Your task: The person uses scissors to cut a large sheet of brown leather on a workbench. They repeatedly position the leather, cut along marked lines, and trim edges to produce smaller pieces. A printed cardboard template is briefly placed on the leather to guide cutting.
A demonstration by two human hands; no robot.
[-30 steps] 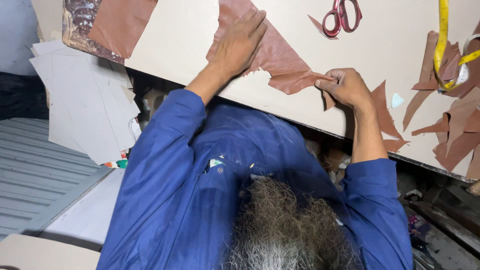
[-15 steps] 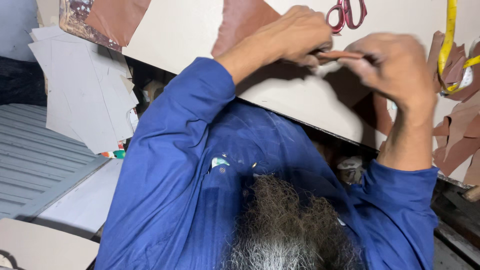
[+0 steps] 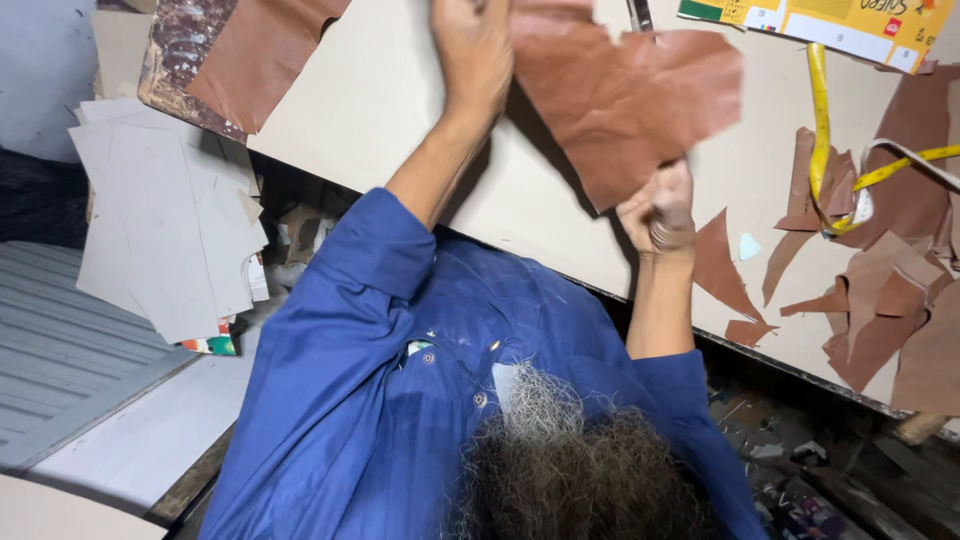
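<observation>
A large brown leather piece (image 3: pixel 625 100) with a ragged outline is held up above the beige worktable (image 3: pixel 390 100). My left hand (image 3: pixel 475 50) grips its upper left part near the top of the view. Lower down, my right hand (image 3: pixel 660 212) is closed in a fist on the piece's bottom edge. Both arms are in blue sleeves, and the leather hangs stretched between the two hands.
Several brown leather scraps (image 3: pixel 870 300) and a yellow measuring tape (image 3: pixel 822 130) lie on the table at the right. Dark scissors (image 3: pixel 638 14) and a yellow printed box (image 3: pixel 830 22) sit at the top. Grey card sheets (image 3: pixel 170 230) are stacked at the left.
The leather piece lay on the table under my flat left hand. Both hands have since taken hold of it and lifted it off the surface.
</observation>
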